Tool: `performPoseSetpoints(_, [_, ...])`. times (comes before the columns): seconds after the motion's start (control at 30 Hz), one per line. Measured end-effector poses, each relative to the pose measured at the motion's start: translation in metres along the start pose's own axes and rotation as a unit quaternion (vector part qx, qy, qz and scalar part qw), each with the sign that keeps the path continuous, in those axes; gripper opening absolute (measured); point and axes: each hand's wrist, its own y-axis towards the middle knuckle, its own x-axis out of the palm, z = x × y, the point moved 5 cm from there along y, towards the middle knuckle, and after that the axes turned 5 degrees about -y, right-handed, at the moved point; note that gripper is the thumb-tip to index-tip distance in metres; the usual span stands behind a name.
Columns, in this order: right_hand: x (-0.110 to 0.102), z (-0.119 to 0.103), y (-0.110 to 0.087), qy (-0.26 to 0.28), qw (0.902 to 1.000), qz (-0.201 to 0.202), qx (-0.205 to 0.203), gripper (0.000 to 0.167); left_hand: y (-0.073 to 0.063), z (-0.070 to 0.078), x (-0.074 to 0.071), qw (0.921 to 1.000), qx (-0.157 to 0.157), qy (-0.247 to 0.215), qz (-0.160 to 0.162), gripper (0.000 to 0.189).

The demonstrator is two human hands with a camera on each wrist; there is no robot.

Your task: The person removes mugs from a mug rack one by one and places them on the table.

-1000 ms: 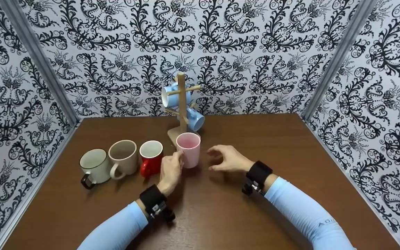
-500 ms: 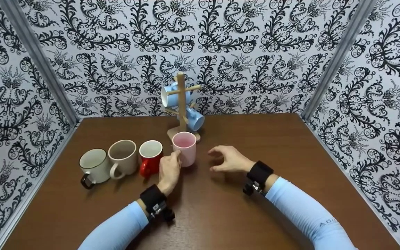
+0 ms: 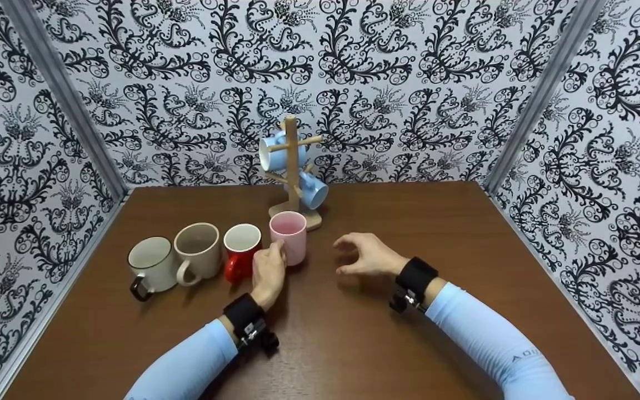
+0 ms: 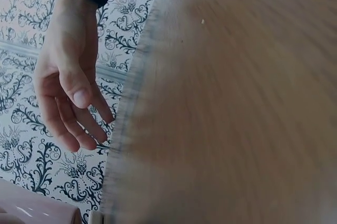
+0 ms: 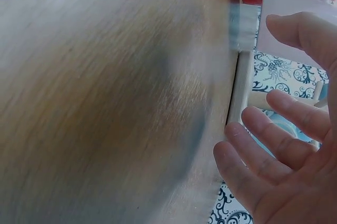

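In the head view a pink mug [image 3: 295, 245] stands upright on the brown table, just in front of the wooden mug tree. My left hand [image 3: 268, 273] grips it at its near left side, where the handle is hidden by the fingers. Close by on the left is a red mug [image 3: 246, 260] with a white inside. To the right, apart from the pink mug, my right hand [image 3: 369, 254] hovers with relaxed, spread fingers and holds nothing. The right wrist view shows that hand [image 5: 287, 145] below the pink mug's wall [image 5: 287, 8].
A beige mug [image 3: 204, 258] and a white mug [image 3: 159, 272] with a black handle continue the row leftward. On the mug tree [image 3: 292, 166] hang two light blue mugs, one high at left [image 3: 278, 158], one low at right [image 3: 314, 193]. Patterned walls enclose the table [image 3: 409, 216].
My left hand has slid the pink mug leftward, closer to the red mug, uncovering more of the mug tree's base. The right hand has hardly moved.
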Motion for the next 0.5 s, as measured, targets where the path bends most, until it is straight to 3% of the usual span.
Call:
performPoseSetpoints(0.27, [0.0,-0.001,0.001,0.022,0.9997,-0.007,0.011,0.063,0.004,-0.004,0.0,0.9998,-0.019,-0.004,-0.001,0.064])
performPoseSetpoints(0.5, [0.001,-0.001,0.0,0.013,0.9999,-0.002,-0.004,0.06,0.007,-0.011,-0.003,0.9997,-0.024,0.004,0.003,0.062])
